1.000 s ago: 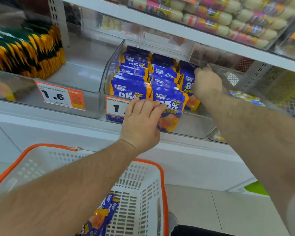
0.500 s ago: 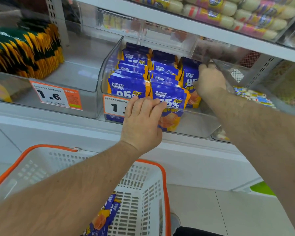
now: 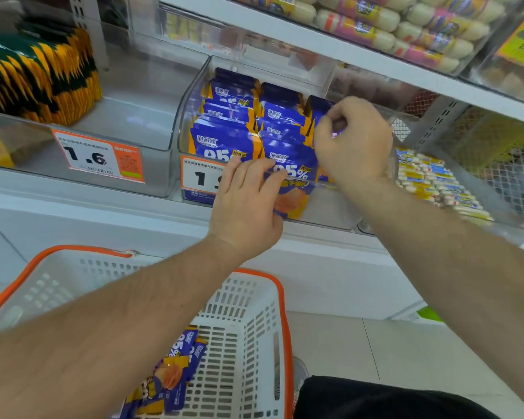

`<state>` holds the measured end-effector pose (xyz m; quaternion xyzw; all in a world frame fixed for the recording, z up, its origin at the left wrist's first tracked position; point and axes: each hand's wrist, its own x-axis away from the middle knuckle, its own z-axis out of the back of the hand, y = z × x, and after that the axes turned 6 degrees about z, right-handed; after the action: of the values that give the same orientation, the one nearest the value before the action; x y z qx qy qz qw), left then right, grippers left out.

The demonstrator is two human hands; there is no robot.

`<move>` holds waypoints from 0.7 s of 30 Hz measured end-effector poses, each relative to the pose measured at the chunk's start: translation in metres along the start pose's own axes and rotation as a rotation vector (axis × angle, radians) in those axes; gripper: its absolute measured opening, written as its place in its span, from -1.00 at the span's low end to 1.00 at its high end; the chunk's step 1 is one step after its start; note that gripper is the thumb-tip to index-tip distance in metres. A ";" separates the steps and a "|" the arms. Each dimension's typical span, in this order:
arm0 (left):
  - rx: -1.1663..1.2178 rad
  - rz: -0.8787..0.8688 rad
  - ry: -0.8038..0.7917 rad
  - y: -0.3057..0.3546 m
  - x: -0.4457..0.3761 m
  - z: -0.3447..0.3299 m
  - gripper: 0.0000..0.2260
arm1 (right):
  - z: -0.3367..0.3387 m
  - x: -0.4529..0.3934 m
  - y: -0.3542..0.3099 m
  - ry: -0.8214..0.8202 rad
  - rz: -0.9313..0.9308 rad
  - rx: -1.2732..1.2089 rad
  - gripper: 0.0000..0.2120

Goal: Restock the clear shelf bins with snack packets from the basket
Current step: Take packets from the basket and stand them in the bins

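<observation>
Left hand [image 3: 245, 204] lies flat against the front blue snack packets [image 3: 224, 140] in the clear plastic shelf bin [image 3: 191, 116]; right hand [image 3: 353, 140] pinches a far-right packet; tugging could topple the rows; more packets wait in the white orange-rimmed basket [image 3: 254, 313].

Centre frame: clear bin [image 3: 191, 95] packed with upright blue snack packets [image 3: 224, 140]. Left hand [image 3: 245, 207] laid over the bin's front lip, straight fingers [image 3: 256, 172] touching the front packet. At 1 o'clock of it, right hand [image 3: 353, 140] curled, pinching the top of a packet in the right-hand row. At 6 o'clock, white basket [image 3: 248, 328] with orange rim, more blue packets [image 3: 176, 367] inside. At 9 o'clock, price tag [image 3: 99, 157] reading 1.6.
</observation>
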<state>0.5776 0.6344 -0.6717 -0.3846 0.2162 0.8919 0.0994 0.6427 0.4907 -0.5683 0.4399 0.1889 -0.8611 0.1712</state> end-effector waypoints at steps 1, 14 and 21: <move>0.032 -0.003 0.006 -0.002 0.007 0.005 -0.46 | 0.003 0.012 -0.018 0.066 0.082 -0.077 -0.88; 0.068 1.087 -0.649 -0.167 0.228 0.089 -0.64 | -0.142 0.260 -0.142 -1.307 0.038 -0.317 -0.85; 0.106 1.322 -0.679 -0.204 0.265 0.094 -0.68 | -0.179 0.385 -0.186 -1.807 -0.719 -0.285 -0.76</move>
<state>0.4064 0.8613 -0.8704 0.1275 0.4024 0.8239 -0.3781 0.4672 0.6885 -0.9495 -0.4929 0.2115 -0.8435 0.0303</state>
